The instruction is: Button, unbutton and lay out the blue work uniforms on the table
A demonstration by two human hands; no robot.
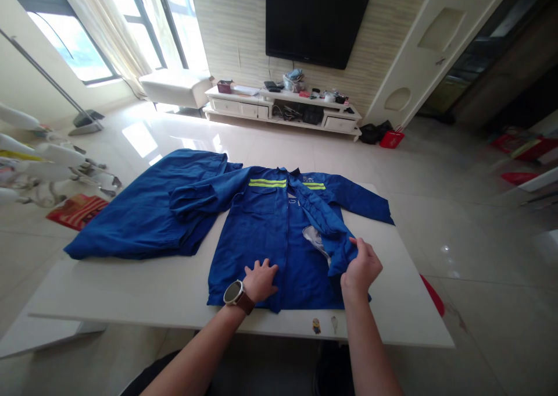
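Observation:
A blue work jacket (257, 227) with yellow-green reflective stripes lies spread on the white table, collar away from me. My left hand (260, 281), with a watch on the wrist, rests fingers spread on the lower part of its left-hand front panel. Pinched in my right hand (361, 265) is the edge of the other front panel, which is folded back toward the right. Inside the opening, blue lining and a whitish patch show. One sleeve is bent to the left, and the other stretches out to the right.
Folded blue trousers or similar blue cloth (143, 204) covers the left of the white table (405, 291). A small cartoon figure (316, 325) and a key-like item (334, 324) lie near the front edge. Beyond stand a low TV cabinet (279, 114) and a white bench (174, 88).

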